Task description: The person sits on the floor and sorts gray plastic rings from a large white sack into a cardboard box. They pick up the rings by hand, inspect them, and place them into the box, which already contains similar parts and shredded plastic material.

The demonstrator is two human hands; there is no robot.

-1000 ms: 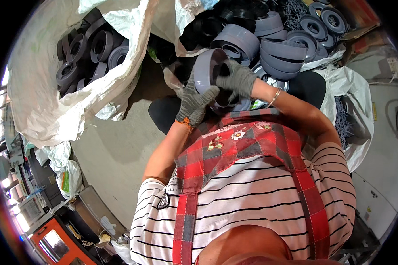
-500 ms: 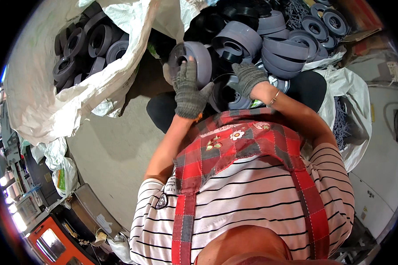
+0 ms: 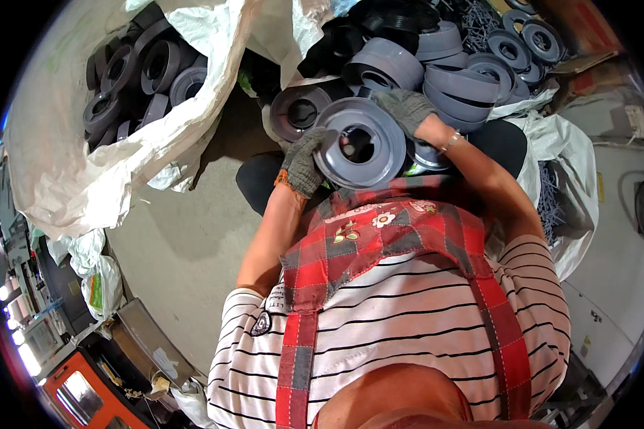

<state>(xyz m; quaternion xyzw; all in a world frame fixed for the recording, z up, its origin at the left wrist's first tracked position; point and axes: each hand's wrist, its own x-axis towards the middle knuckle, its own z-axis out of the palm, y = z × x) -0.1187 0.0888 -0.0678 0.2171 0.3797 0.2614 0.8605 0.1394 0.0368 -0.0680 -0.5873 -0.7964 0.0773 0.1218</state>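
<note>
One grey flanged ring (image 3: 388, 146), pinched at rim between left hand (image 3: 302, 164) and right hand (image 3: 408, 113); one second ring (image 3: 280, 114) beside; at least five sack rings (image 3: 175, 61) inside right edge of white sack (image 3: 57, 164).

Two gloved hands (image 3: 303, 163) (image 3: 408, 113), one held grey ring (image 3: 388, 146)
One neighbouring ring (image 3: 282, 113), one bracelet (image 3: 451, 140), one apron (image 3: 401, 236); heaped rings (image 3: 459, 87) overlap, uncountable.

Decent light overall; white sack (image 3: 57, 168) reads bright, black discs (image 3: 401, 21) up top sit dark, detail lost. Blown-out patches on far left edge, blue/red fringing there. Soft shadow on floor (image 3: 168, 250). Slight sheen on gray ring (image 3: 333, 156). Centre fairly sharp. Fisheye: black corners, bent lines, softer rim.
</note>
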